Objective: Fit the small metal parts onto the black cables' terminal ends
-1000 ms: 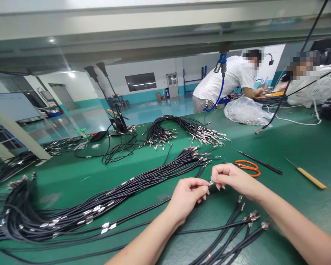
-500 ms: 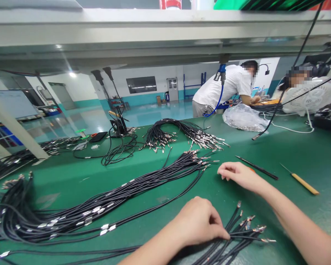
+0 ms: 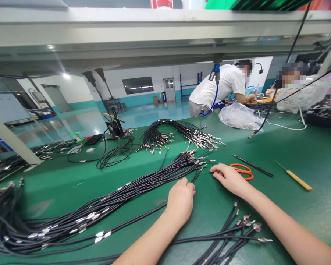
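Observation:
My left hand [image 3: 181,198] is closed over a black cable [image 3: 143,216] along the near side of a long cable bundle [image 3: 121,193]; its fingertips are hidden beneath the hand. My right hand [image 3: 227,179] hovers just right of the bundle's metal-tipped ends, fingers loosely curved and slightly apart, nothing visible in them. Behind its knuckles lie orange handles [image 3: 249,173], probably of scissors, with the rest hidden by the hand. Below, between my forearms, a smaller group of black cables [image 3: 223,235] lies crossed, bare metal terminals pointing right.
A black pen-like tool [image 3: 253,166] and a yellow-handled pick [image 3: 299,179] lie to the right. Farther back are a curved cable bundle [image 3: 168,127], a clear plastic bag [image 3: 237,116] and a hanging black cable [image 3: 276,88]. A shelf beam [image 3: 127,31] spans overhead. Two people work beyond the table.
My left hand has left the smaller cable group and moved up and left to the long bundle's near cable. My right hand has shifted slightly, revealing more of the orange handles.

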{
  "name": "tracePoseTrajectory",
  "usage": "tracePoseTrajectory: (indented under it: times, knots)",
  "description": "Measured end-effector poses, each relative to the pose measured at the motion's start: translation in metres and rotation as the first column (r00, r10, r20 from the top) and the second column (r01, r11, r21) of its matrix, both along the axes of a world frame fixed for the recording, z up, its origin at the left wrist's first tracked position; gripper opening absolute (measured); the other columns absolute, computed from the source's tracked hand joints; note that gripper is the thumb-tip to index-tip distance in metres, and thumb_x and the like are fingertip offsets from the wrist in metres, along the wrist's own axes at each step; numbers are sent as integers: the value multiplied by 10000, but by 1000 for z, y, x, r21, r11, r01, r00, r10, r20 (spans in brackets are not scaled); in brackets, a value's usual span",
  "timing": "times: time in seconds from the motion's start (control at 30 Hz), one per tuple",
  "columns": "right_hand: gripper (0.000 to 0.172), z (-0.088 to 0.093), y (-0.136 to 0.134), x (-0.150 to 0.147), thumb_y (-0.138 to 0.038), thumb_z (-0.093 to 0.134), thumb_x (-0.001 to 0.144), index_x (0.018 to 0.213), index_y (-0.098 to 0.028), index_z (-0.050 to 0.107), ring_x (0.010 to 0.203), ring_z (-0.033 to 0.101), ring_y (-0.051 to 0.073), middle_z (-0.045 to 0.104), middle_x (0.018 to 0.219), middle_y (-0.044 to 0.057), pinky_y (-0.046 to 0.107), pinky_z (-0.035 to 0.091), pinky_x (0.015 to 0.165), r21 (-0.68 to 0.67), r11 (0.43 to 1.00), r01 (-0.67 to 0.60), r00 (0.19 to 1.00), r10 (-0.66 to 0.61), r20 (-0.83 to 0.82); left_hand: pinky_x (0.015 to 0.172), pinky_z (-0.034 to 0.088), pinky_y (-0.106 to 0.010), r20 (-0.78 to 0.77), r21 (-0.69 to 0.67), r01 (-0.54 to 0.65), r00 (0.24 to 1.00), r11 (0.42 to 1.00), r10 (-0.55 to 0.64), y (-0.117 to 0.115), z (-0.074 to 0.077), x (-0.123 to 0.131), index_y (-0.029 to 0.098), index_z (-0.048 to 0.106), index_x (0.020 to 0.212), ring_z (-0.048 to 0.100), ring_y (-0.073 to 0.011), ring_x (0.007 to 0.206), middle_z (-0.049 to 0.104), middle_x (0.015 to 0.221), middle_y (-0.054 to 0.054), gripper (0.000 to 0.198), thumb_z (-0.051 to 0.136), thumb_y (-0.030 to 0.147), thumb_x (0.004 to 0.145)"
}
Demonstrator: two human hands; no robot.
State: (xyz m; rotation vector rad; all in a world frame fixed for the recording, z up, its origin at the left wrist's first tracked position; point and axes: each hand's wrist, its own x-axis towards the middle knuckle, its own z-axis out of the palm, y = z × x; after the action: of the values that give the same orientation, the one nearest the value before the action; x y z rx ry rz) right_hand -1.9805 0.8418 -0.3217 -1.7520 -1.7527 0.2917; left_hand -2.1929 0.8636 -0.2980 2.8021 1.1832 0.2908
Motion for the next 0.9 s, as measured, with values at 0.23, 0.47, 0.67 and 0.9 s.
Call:
tracePoseTrajectory:
  times: [0.23, 0.47, 0.67, 0.9]
  knots:
    - [461, -8, -1, -5, -100, 457, 748, 1194, -212, 481, 968, 437, 239, 484, 1028, 93, 382, 353, 886, 5, 999, -32, 992, 31, 121, 797, 424, -310, 79, 61, 18, 997, 998, -23, -2, -3, -2, 132, 532, 1016, 478, -200, 912, 491, 990, -85, 229, 467, 129, 796]
    - [187, 1, -3, -6, -182, 444, 799, 916, -190, 590, 860, 474, 215, 503, 877, 69, 351, 375, 799, -34, 996, -84, 996, 85, 36, 718, 425, -299, 80, 82, 30, 996, 996, -37, -3, -4, -1, 157, 584, 875, 468, -186, 811, 489, 850, -56, 170, 444, 95, 802]
    - [125, 6, -3, -4, -150, 445, 758, 666, -181, 524, 744, 484, 185, 509, 737, 35, 317, 378, 724, -51, 993, -103, 992, 99, -75, 744, 412, -310, 163, 74, 80, 982, 994, -92, -4, -9, -1, 142, 559, 786, 459, -186, 818, 500, 841, -60, 157, 421, 69, 807]
    - [213, 24, -11, -3, -311, 388, 847, 777, -150, 506, 556, 465, 118, 534, 653, 13, 243, 396, 551, -105, 972, -210, 922, 162, -353, 703, 410, -307, 381, -90, 43, 925, 995, -5, -4, -2, -3, 133, 528, 852, 496, -173, 748, 528, 817, -62, 200, 360, 37, 804]
